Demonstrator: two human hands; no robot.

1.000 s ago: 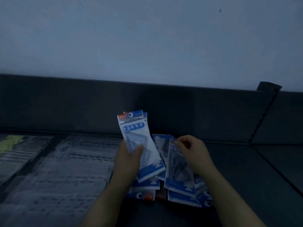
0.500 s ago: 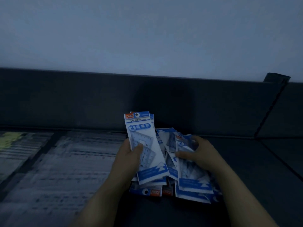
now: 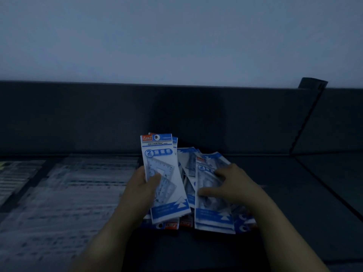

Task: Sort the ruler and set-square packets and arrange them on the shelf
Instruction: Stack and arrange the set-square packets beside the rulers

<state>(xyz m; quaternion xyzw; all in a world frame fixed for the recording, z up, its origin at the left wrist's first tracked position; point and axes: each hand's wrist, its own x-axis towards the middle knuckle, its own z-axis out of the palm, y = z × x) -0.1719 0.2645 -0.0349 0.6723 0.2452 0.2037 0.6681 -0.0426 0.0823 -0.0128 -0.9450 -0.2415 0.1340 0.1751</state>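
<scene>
Left hand (image 3: 140, 186): grips a small, nearly upright stack of blue-and-white plastic set-square packets (image 3: 164, 154); thumb pressed across the front, fingers hidden behind.
Right hand (image 3: 233, 185): lies on the top blue-and-white packet (image 3: 213, 214) of the pile; thumb and fingers spread flat on its face.
Loose pile of like packets (image 3: 187, 167): heaped on the dark grey shelf (image 3: 294, 193), just beside the held stack and touching its lower edge.
Shelf back panel (image 3: 78, 118): dark, upright, behind the pile.
Pale printed sheets (image 3: 68, 193): flat on the shelf, left of the hands; too blurred to read.
</scene>
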